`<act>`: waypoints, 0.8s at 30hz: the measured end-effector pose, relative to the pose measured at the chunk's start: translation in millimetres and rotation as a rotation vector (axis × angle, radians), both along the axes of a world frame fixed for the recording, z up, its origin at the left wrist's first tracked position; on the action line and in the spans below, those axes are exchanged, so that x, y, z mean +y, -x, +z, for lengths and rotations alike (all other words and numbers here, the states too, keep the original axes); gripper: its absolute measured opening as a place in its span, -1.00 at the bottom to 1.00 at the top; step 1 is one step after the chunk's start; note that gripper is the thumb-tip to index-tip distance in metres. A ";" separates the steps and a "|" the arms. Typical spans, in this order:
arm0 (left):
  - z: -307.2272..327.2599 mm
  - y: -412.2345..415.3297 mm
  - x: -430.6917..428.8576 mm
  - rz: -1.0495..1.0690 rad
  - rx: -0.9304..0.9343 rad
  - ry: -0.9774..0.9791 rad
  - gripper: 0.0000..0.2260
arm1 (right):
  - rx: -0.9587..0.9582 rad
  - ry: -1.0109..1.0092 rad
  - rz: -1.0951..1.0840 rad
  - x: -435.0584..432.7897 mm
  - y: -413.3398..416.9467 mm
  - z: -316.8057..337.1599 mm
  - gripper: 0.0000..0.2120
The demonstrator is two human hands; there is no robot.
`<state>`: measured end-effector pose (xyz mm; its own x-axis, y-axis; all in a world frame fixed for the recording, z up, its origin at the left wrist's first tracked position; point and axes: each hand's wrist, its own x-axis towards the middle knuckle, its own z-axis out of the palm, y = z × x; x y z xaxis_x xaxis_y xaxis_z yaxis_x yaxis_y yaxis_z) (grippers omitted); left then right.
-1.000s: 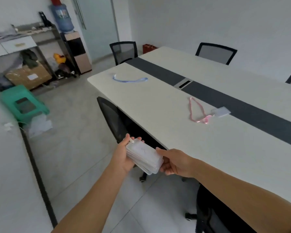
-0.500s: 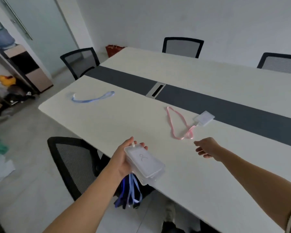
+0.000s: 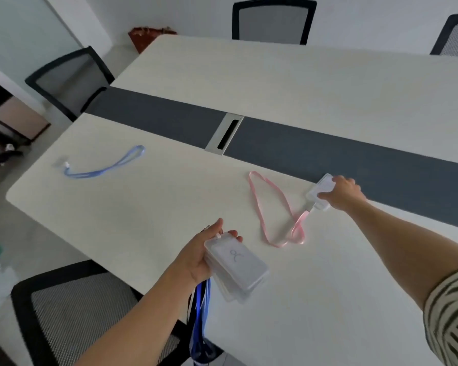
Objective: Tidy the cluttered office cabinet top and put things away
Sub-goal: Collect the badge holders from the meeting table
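My left hand (image 3: 200,253) grips a stack of clear plastic badge holders (image 3: 237,268) above the table's near edge, and their blue lanyards (image 3: 201,320) hang down below it. My right hand (image 3: 341,192) reaches across the table and closes its fingers on another clear badge holder (image 3: 318,188) at the edge of the dark strip. A pink lanyard (image 3: 273,207) attached to that holder lies looped on the table. A blue lanyard (image 3: 103,165) with a small clear holder lies at the table's far left.
The long white table (image 3: 156,207) has a dark centre strip (image 3: 302,151) with a cable slot (image 3: 225,134). Black mesh chairs stand at the near left (image 3: 64,313), far left (image 3: 69,77) and far side (image 3: 273,21). A reddish bag (image 3: 148,38) sits by the wall.
My right hand left the stack, reached forward and took hold of the badge holder on the pink lanyard. My left hand kept the stack while I moved closer to the table.
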<state>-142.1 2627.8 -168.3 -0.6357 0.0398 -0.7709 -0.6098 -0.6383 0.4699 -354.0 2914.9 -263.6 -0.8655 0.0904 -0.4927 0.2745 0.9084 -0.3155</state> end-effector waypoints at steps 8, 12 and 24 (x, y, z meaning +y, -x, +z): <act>-25.1 18.5 -7.7 -0.010 -0.053 -0.019 -0.84 | -0.007 -0.242 0.085 -13.7 21.0 -14.5 -0.10; -30.8 13.5 -12.3 0.007 -0.056 -0.039 -0.86 | -0.007 -0.120 0.030 -27.4 18.5 -2.6 -0.51; 12.0 -71.9 -72.1 0.194 0.100 -0.154 -0.87 | -0.017 0.700 0.148 -202.3 -67.7 167.4 -0.84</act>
